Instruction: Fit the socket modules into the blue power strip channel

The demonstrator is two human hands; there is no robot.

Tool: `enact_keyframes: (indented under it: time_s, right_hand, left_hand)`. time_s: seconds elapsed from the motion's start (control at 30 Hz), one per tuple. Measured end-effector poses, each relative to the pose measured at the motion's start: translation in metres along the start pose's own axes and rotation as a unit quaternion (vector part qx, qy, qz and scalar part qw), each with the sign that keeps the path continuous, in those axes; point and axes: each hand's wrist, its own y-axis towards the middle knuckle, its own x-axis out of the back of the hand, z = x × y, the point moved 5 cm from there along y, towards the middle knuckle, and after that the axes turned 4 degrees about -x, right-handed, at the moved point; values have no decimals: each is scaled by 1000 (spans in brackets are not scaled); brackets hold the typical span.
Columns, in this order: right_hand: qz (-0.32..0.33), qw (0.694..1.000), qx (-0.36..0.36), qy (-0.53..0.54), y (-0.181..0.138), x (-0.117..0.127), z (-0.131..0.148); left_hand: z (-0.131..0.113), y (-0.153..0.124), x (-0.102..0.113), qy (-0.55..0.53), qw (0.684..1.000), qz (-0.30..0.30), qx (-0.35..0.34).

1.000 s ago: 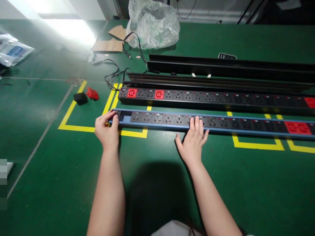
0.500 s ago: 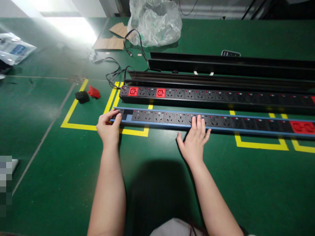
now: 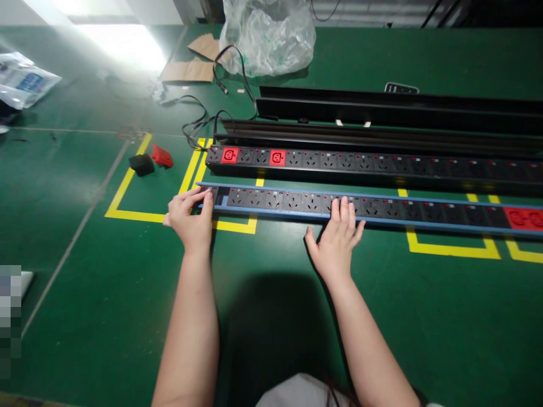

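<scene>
A long blue rail lies across the green table with a row of black socket modules in it and red ones toward the right. At the rail's left end my left hand pinches a single black socket module. A narrow gap showing blue separates that module from the row. My right hand rests with spread fingers, its fingertips on the sockets near the middle of the row. My left fingers partly cover the module they hold.
Behind the rail lies a black power strip with red sockets and a cable. Long black channels lie farther back. A clear plastic bag, cardboard, and black and red socket pieces lie around.
My left hand has slid slightly right with the socket module, and the gap beside the row has narrowed. My right hand stays on the sockets.
</scene>
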Motion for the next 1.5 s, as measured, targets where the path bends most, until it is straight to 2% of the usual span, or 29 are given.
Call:
enact_keyframes:
  time_s: [0.2, 0.83, 1.03, 1.23, 1.37, 1.5]
  right_hand:
    - [6, 1000, 7, 1, 0, -4, -3]
    - [4, 1000, -1, 13, 1, 2, 1]
    - [2, 1000, 1, 10, 1, 1, 0]
    - [0, 1000, 1, 9, 0, -2, -3]
    - [2, 1000, 0, 10, 0, 0, -1]
    - [8, 1000, -7, 14, 0, 1, 0]
  left_hand:
    - [-8, 0, 2, 23, 1000, 4, -4]
    - [-10, -1, 0, 26, 999, 25, -12]
    - [-22, -9, -6, 1, 999, 50, -22]
    - [-25, -12, -7, 24, 999, 36, -31]
    - [-28, -14, -8, 43, 995, 64, -60]
    - [-33, -13, -8, 90, 994, 55, -31]
